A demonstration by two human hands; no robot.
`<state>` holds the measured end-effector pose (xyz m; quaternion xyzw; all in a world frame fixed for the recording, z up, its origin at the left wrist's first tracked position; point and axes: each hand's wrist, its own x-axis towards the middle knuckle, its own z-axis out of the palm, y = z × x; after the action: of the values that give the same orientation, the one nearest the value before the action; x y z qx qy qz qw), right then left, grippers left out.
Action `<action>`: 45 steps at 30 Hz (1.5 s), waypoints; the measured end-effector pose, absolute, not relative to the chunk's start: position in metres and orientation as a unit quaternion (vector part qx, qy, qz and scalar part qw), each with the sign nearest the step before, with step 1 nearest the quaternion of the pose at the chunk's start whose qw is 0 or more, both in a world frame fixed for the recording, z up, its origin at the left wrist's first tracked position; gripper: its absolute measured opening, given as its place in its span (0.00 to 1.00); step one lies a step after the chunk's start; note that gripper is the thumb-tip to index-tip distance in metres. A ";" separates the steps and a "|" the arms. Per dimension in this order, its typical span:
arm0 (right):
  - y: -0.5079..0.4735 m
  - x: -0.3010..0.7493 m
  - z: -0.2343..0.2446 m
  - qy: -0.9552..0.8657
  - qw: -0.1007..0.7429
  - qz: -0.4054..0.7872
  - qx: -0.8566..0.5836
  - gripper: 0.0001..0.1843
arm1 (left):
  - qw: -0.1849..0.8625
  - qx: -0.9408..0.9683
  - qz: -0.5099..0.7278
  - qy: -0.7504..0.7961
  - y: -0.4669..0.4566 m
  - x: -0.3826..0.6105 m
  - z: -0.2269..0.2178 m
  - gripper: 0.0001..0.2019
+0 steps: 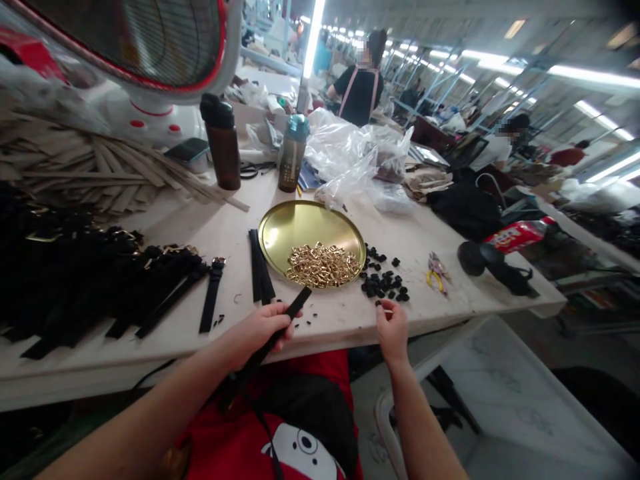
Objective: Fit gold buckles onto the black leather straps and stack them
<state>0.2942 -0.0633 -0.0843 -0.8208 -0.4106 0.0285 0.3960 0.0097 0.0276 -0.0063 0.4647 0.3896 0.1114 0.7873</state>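
My left hand (274,325) is closed around a black strap (297,305), whose flat end points up towards the tray while the rest hangs down over my lap. My right hand (393,327) is at the table's front edge, thumb and fingers pinched on a small black loop (379,304). Just beyond it lies a loose pile of similar black loops (385,285). A round gold tray (300,223) holds a heap of small gold metal buckle parts (323,265). Left of the tray lie black straps (259,270) and one strap with a buckle (213,293).
A big heap of black straps with buckles (100,280) covers the left side. Behind stand a fan (150,53), a dark bottle (223,143) and a blue-lidded bottle (293,153). Clear plastic bags (360,160) lie at the back; yellow-handled pliers (437,275) lie right.
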 end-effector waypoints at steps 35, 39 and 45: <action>-0.046 0.326 -0.085 -0.546 0.193 0.000 -0.815 0.12 | 0.827 0.432 0.050 0.356 0.018 0.034 -0.006 0.08; -0.052 0.320 -0.080 -0.525 0.212 -0.004 -0.825 0.14 | 0.874 0.350 0.042 0.334 0.013 0.032 0.003 0.07; -0.066 0.275 -0.048 -0.441 0.389 0.206 -0.782 0.19 | 0.894 0.302 0.050 0.329 0.007 0.025 0.008 0.09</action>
<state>0.2749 -0.0665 -0.0479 -0.7817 -0.4412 0.2064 0.3895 0.0249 0.0073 0.0081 0.3018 0.3285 0.0499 0.8936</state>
